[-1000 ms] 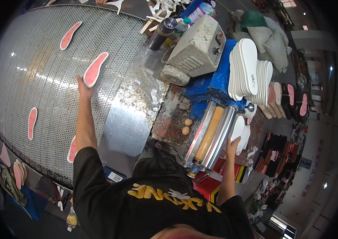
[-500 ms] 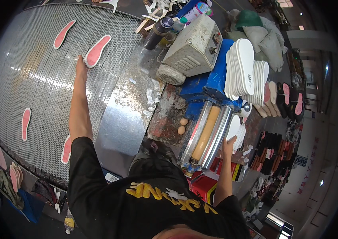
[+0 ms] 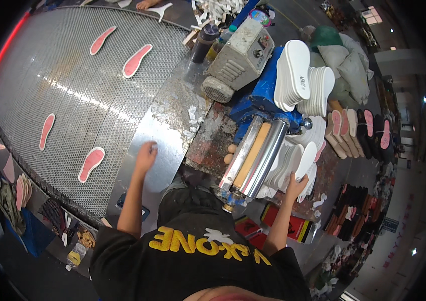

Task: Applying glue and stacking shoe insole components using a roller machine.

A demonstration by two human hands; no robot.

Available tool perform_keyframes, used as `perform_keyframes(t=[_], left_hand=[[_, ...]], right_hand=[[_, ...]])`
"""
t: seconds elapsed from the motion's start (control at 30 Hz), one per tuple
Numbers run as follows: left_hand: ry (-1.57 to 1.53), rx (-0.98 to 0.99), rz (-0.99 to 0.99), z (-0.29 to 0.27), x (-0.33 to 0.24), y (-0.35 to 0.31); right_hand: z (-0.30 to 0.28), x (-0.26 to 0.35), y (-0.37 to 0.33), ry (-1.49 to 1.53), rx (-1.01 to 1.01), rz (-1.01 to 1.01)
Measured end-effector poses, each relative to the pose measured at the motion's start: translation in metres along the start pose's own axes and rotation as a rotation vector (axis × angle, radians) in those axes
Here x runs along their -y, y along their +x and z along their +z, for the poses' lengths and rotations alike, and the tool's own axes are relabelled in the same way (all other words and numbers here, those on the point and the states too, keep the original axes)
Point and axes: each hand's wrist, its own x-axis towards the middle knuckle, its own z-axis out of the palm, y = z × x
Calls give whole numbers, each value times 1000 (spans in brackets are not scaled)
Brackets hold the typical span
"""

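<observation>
Honeycomb metal mesh [image 3: 72, 83] across the left, bearing four flat, curved pink soles [image 3: 137, 61] with white rims. To its right, smooth, shiny sheet metal [image 3: 161, 175] beneath the left hand [image 3: 145, 156], fingers partly curled, contents too small to tell. Farther right, past a polished cylindrical roller [image 3: 267, 161], right hand [image 3: 297, 185] closed on the near end of one smooth white sole [image 3: 305, 161], beside fanned white soles [image 3: 285, 168].

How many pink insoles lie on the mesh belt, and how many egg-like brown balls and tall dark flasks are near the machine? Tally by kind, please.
Pink insoles: 4
Brown balls: 2
Dark flask: 1
Total: 7
</observation>
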Motion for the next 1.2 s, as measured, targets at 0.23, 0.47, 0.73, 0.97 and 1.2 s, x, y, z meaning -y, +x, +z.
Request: perform_keyframes(t=[0.23,0.47,0.73,0.97,1.2], left_hand=[[75,-36,-67,27,18,-68],[-1409,-879,-519,-77,121,-69],[-1742,-1108,-616,-152,171,-43],[-1579,-1181,-607,-174,180,-18],[-1394,-1154,-614,-178,183,-31]], right_hand=[[-31,16,-9,229,149,-156],[-36,26,-15,408,261,-181],[-43,60,-39,305,213,-127],[-43,65,-44,272,262,-146],[-53,48,-43,157,294,-223]])
